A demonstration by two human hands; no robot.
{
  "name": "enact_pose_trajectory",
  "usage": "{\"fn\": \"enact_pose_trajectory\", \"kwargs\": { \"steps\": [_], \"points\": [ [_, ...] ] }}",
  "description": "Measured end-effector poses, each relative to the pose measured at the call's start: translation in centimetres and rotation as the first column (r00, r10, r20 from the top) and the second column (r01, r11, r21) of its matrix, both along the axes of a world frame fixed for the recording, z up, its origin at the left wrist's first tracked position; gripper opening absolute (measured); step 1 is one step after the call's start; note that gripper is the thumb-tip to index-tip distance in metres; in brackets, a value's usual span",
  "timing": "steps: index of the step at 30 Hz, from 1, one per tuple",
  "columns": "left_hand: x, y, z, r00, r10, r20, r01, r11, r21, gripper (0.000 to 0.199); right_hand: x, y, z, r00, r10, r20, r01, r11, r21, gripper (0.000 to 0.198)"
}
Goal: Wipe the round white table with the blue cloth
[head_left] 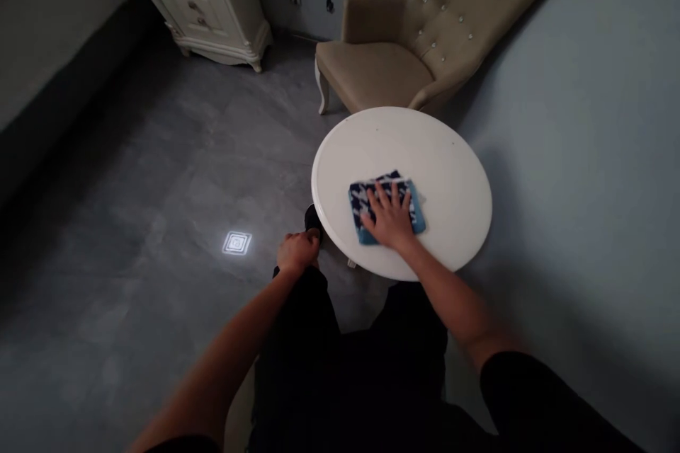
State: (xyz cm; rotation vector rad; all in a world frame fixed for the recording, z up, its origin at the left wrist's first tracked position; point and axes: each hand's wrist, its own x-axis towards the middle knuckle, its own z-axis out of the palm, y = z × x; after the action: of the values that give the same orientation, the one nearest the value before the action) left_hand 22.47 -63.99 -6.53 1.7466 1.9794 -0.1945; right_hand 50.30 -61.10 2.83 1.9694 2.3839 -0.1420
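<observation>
My right hand (392,218) lies flat with its fingers spread on a folded cloth (360,197), pressing it against the white oval tabletop (446,156). The cloth has a dark blue and white pattern with light blue edges, and part of it is hidden under the palm. Over by my knee, left of the table, rests my left hand (298,252), its fingers curled closed and apart from the tabletop. Nothing shows in that hand.
Behind the table stands a tan button-tufted armchair (377,71). A white drawer cabinet (205,7) is at the back left, and a grey wall (595,156) runs close along the right. A bright square light patch (236,243) falls on the grey floor (159,226).
</observation>
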Motion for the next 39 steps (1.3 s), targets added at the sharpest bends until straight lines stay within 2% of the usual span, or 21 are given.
{"fn": "enact_pose_trajectory", "kwargs": {
  "steps": [2,4,6,8,11,16,20,23,25,28,31,34,39],
  "points": [
    [0.1,-0.3,0.1,1.000,-0.013,0.000,0.013,1.000,-0.001,0.053,0.0,-6.7,-0.4,1.000,0.021,-0.013,-0.022,0.999,-0.031,0.083],
    [0.2,-0.5,0.1,1.000,-0.027,0.002,0.027,1.000,0.002,0.052,0.3,-11.1,-0.7,0.999,0.039,-0.034,-0.041,0.997,-0.061,0.083],
    [0.1,-0.5,0.0,0.999,-0.046,0.007,0.046,0.999,0.007,0.052,0.8,-12.5,-0.8,0.998,0.052,-0.043,-0.056,0.995,-0.083,0.082],
    [0.1,-0.4,-0.1,0.998,-0.057,0.009,0.057,0.998,0.004,0.053,1.4,-10.6,-0.7,0.998,0.051,-0.030,-0.053,0.995,-0.084,0.083],
    [0.1,-0.1,-0.1,0.999,-0.043,0.017,0.043,0.999,-0.005,0.052,2.5,-2.7,-0.2,1.000,0.008,-0.004,-0.008,0.999,-0.048,0.083],
    [-0.3,1.0,0.4,0.999,0.003,0.036,-0.001,0.999,-0.039,0.049,5.2,16.5,-0.2,0.984,-0.178,-0.004,0.178,0.983,0.038,0.080],
    [-0.7,2.0,0.4,0.997,0.059,0.057,-0.055,0.996,-0.071,0.049,8.0,30.4,-0.9,0.955,-0.295,0.008,0.295,0.955,0.032,0.083],
    [-1.0,2.3,0.1,0.994,0.077,0.077,-0.072,0.995,-0.072,0.048,9.7,36.3,-1.4,0.941,-0.337,0.024,0.337,0.941,0.027,0.086],
    [-1.1,2.3,-0.1,0.994,0.070,0.080,-0.065,0.996,-0.065,0.048,10.2,37.4,-1.5,0.938,-0.345,0.020,0.345,0.938,0.023,0.087],
    [-1.0,2.1,-0.4,0.996,0.053,0.070,-0.050,0.997,-0.051,0.049,9.9,34.4,-1.3,0.939,-0.344,0.007,0.344,0.939,0.022,0.088],
    [-0.9,1.8,-0.7,0.998,0.018,0.057,-0.016,0.999,-0.034,0.051,8.8,27.0,-0.8,0.952,-0.307,0.010,0.307,0.951,0.031,0.085],
    [-0.6,1.4,-1.0,0.999,-0.003,0.040,0.004,1.000,-0.022,0.052,7.2,16.5,-0.2,0.968,-0.248,0.030,0.247,0.968,0.049,0.082],
    [0.0,0.4,-0.9,1.000,-0.020,0.018,0.020,1.000,-0.009,0.054,4.5,-3.3,-0.1,0.983,-0.160,0.090,0.160,0.987,0.001,0.084]
  ]
}}
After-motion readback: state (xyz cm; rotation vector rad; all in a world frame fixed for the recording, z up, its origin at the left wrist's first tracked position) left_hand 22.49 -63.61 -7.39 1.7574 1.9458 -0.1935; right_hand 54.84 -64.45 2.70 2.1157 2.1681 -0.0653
